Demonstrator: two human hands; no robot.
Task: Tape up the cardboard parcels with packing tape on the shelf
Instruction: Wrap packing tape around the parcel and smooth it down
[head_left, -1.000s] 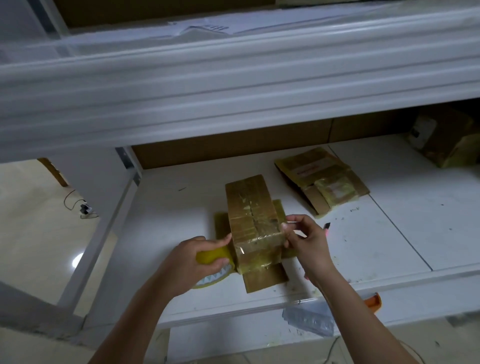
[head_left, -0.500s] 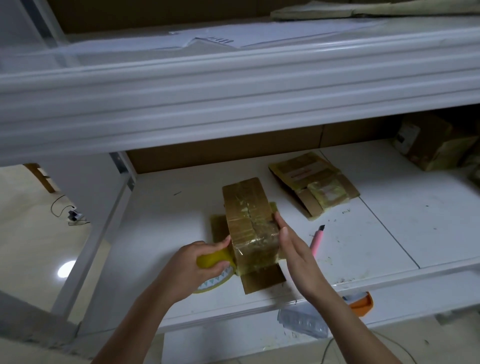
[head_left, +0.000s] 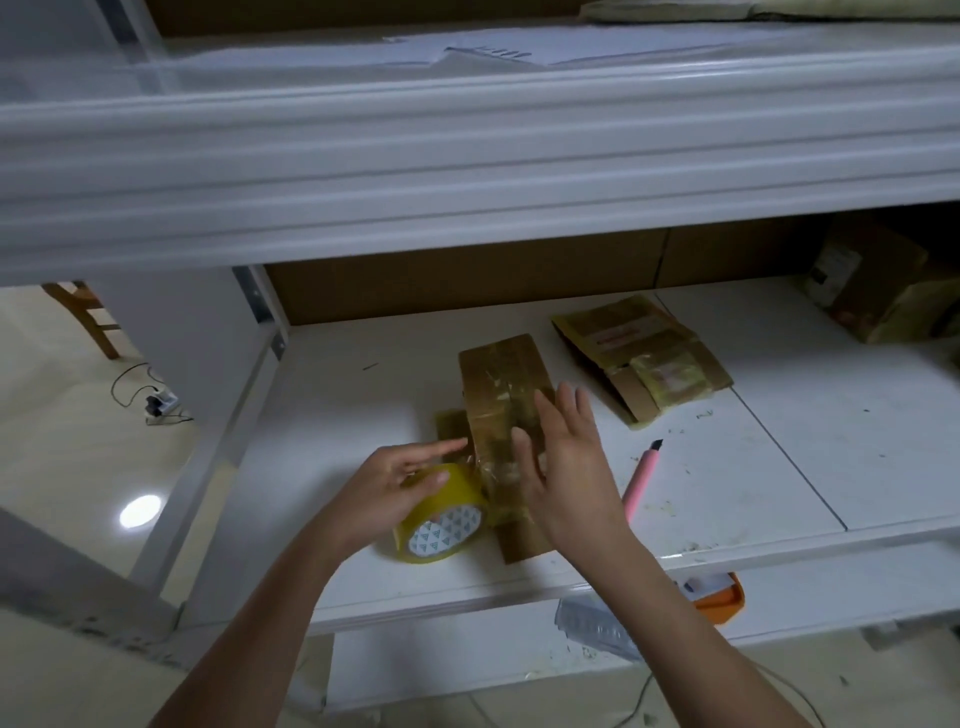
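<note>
The parcel (head_left: 506, 415) is lying mid-shelf (head_left: 363, 405), and the right hand (head_left: 566, 467), pinching tape a second ago, is now being laid flat on it, fingers straight. The roll (head_left: 441, 514), at the parcel's eight o'clock, is being released by the left hand (head_left: 387, 483), fingers relaxed above it. Smoothing is probably under way, cutting next.

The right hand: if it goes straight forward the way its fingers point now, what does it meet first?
Probably the taped parcel. The right hand is open, its fingers pointing away along the parcel's right side, seemingly touching it already; depth is unclear.

2 bare forearms; no sleeves, apparently no jewellery.
</note>
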